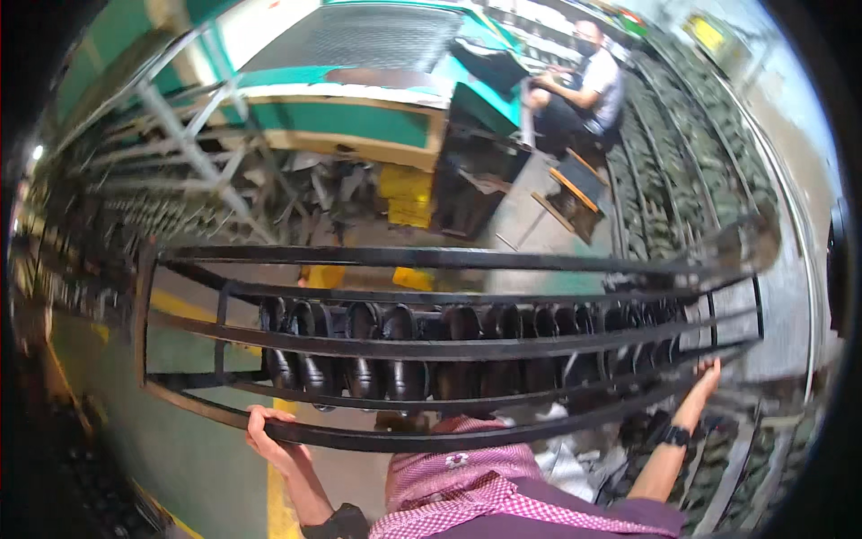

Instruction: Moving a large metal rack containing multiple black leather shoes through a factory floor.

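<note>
A long black metal shoe rack [287,433] spans the view in front of me, its rails running from left to right. Inside it stands a row of black shoes [406,370], partly covered by the rails. My left hand [272,437] is wrapped round the near lower rail towards the left end, fingers curled over the top. At the right end, my right hand [708,375] grips the same side of the rack, with part of its fingers hidden by the frame. A dark watch [675,436] is on my right wrist.
Beyond the rack stands a green machine table [377,121] with a dark mesh top. A co-worker [593,85] sits at its right, near a small stool [582,184]. Shelves packed with dark shoes [669,153] line the right side. Grey metal framing [184,135] stands at the left.
</note>
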### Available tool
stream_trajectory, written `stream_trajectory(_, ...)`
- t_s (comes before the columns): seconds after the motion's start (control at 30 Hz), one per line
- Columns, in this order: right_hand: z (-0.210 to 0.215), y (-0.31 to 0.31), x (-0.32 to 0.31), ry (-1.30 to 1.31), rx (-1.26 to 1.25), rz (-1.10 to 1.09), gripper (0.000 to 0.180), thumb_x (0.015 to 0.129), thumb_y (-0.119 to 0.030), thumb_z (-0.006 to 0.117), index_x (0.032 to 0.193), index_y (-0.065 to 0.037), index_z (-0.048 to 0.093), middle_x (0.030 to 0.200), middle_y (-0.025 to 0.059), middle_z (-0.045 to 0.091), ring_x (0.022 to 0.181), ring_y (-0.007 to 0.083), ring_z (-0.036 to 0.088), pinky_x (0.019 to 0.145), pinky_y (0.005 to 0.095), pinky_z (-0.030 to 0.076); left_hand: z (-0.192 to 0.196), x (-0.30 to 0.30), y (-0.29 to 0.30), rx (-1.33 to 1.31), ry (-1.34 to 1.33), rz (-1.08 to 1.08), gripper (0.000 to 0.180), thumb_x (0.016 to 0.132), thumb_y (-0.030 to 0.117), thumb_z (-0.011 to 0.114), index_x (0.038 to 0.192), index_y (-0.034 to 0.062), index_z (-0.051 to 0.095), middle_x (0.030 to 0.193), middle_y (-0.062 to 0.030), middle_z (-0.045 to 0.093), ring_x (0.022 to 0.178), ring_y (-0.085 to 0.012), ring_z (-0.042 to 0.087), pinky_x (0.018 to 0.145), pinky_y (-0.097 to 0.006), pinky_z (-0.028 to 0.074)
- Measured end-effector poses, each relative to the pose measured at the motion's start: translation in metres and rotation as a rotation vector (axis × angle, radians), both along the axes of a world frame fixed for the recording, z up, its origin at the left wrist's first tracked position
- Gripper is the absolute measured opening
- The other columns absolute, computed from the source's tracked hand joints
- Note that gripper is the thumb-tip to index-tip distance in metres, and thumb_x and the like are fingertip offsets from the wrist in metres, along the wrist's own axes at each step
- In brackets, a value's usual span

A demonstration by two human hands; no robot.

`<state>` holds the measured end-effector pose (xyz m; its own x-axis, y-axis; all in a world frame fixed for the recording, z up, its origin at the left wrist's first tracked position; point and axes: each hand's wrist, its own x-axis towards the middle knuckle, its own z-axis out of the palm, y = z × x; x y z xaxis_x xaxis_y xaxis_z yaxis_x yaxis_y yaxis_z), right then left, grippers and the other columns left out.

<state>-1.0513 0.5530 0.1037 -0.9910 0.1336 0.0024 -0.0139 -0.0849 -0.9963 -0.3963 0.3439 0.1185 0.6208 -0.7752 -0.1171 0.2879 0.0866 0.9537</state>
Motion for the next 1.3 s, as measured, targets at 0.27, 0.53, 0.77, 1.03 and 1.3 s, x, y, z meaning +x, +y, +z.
stream_trajectory(0.27,-0.02,0.018,0.002,-0.127,0.057,0.111,0.034,0.082,-0.041,0.045,0.061,-0.014,0.043,0.048,-0.0031,0.035,0.042,0.0108,0.03,0.042,0.025,0.026,-0.013,0.038,0.023,-0.005,-0.039,0.115,0.031,0.076,0.03,0.043,0.057,0.007,0.044,0.045,-0.0038,0.043,0.044,-0.0117,0.041,0.05,-0.022,0.037)
stream_trajectory(0.53,-0.003,-0.041,0.098,0.158,0.315,0.138,0.031,0.081,-0.037,0.043,0.061,-0.013,0.041,0.051,-0.0032,0.033,0.044,0.01,0.029,0.043,0.0246,0.026,-0.01,0.083,0.04,-0.074,0.094,0.171,0.02,0.075,0.021,0.048,0.075,0.0008,0.048,0.05,-0.009,0.05,0.047,-0.0142,0.047,0.048,-0.024,0.038)
stream_trajectory(0.77,0.001,-0.052,0.134,0.106,0.226,0.18,0.03,0.082,-0.035,0.045,0.062,-0.013,0.041,0.052,-0.004,0.035,0.046,0.0088,0.031,0.044,0.0231,0.028,-0.013,0.13,0.057,-0.084,-0.082,0.276,0.027,0.077,0.025,0.043,0.056,0.0065,0.045,0.051,-0.0042,0.043,0.05,-0.0126,0.043,0.05,-0.024,0.034)
stream_trajectory(1.03,-0.003,-0.061,0.194,-0.2,-0.19,0.359,0.03,0.086,-0.032,0.043,0.061,-0.015,0.041,0.052,-0.0045,0.035,0.042,0.0078,0.033,0.039,0.0212,0.028,-0.009,0.2,0.088,-0.048,0.025,0.5,0.018,0.078,0.026,0.047,0.069,0.011,0.044,0.057,-0.0001,0.04,0.047,-0.0083,0.037,0.04,-0.02,0.028)
stream_trajectory(1.3,0.01,-0.083,0.258,-0.231,-0.269,0.415,0.029,0.085,-0.03,0.045,0.062,-0.012,0.043,0.052,-0.0021,0.038,0.041,0.0083,0.036,0.038,0.0208,0.03,-0.01,0.245,0.116,0.0,-0.051,0.524,0.023,0.079,0.034,0.048,0.065,0.0168,0.041,0.047,0.006,0.031,0.036,-0.0063,0.028,0.034,-0.021,0.019)
